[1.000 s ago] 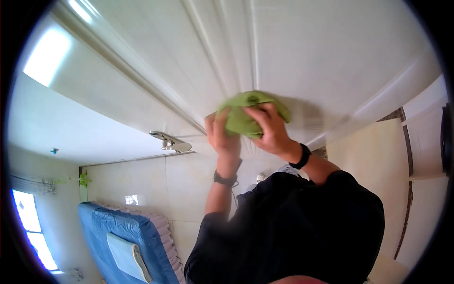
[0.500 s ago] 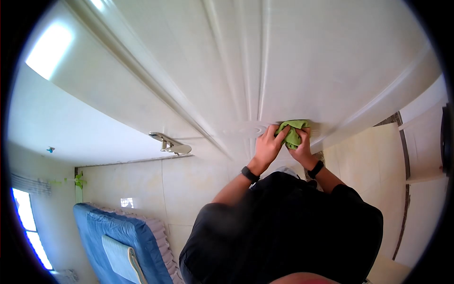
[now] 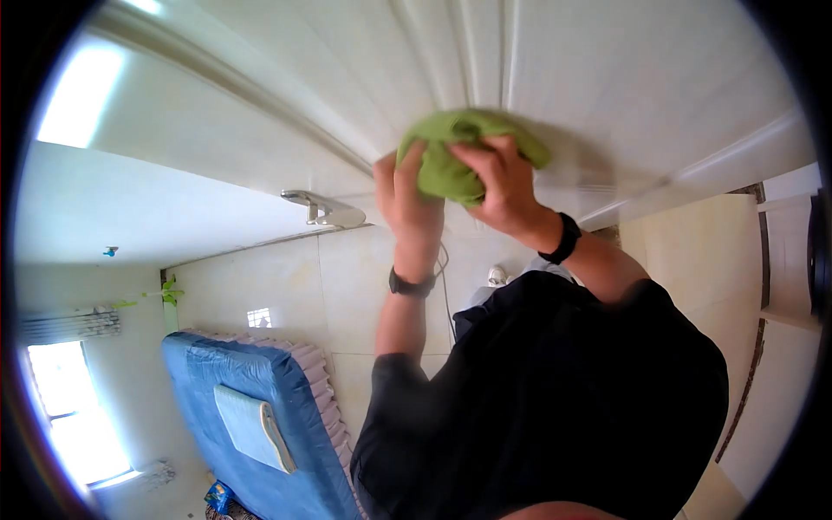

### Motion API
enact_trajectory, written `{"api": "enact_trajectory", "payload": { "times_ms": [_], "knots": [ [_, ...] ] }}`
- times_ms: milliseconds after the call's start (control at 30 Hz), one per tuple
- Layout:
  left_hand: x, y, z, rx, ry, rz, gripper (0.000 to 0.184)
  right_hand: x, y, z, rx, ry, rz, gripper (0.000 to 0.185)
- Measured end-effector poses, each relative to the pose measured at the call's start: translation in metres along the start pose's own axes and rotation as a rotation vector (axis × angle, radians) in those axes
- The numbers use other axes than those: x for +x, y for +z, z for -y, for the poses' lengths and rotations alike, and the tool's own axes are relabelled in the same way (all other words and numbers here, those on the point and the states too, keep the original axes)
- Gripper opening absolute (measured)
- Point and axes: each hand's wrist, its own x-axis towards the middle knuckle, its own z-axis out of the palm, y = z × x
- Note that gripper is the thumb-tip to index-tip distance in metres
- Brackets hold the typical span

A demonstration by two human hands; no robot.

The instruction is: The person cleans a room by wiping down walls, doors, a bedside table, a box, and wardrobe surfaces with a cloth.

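Observation:
A crumpled green cloth (image 3: pixel 451 178) is held up against the white panelled door (image 3: pixel 607 78). My left hand (image 3: pixel 407 195) grips its left side, with fingers bent over the fabric. On the other side, my right hand (image 3: pixel 505 186) is closed on the cloth, fingers pressing into its folds. Both hands are slightly blurred. To the left of my left hand, a metal door handle (image 3: pixel 325 211) sticks out near the door's edge. Each wrist wears a black band.
A bed with a blue cover (image 3: pixel 251 407) stands at lower left, a folded light blanket (image 3: pixel 256 427) on it. Behind it is a bright window (image 3: pixel 78 416). Pale floor tiles (image 3: pixel 364 286) stretch below the door. A white shoe (image 3: pixel 497 276) shows beneath me.
Both hands have moved up and left along the door with the green cloth, which is spread wider now. The view has shifted, showing more of the bed and window.

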Motion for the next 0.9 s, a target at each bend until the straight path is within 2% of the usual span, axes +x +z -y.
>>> {"api": "enact_trajectory", "payload": {
  "times_ms": [100,200,333,433,600,767,800,900],
  "knots": [
    [-0.049,0.006,0.028,0.044,-0.078,0.059,0.04,-0.034,0.007,-0.008,0.016,0.097,0.29,0.041],
    [-0.095,0.014,0.043,0.116,-0.165,0.235,0.037,-0.078,0.008,-0.028,0.079,0.131,0.507,0.066],
    [-0.13,0.036,0.037,0.146,-0.257,0.49,0.032,-0.143,-0.002,-0.063,0.069,0.229,0.591,0.059],
    [-0.153,0.066,0.028,0.098,-0.262,0.606,0.031,-0.177,-0.029,-0.087,0.021,0.331,0.543,0.039],
    [-0.16,0.126,-0.028,-0.087,-0.168,0.597,0.034,-0.193,-0.106,-0.118,-0.138,0.359,0.394,0.049],
    [-0.094,0.148,-0.107,-0.266,-0.076,0.499,0.039,-0.136,-0.183,-0.124,-0.256,0.225,0.204,0.058],
    [-0.077,0.15,-0.119,-0.299,-0.053,0.463,0.041,-0.121,-0.192,-0.123,-0.267,0.111,0.089,0.062],
    [-0.035,0.146,-0.154,-0.326,-0.04,0.41,0.045,-0.088,-0.21,-0.122,-0.214,0.074,-0.045,0.059]
  ]
}}
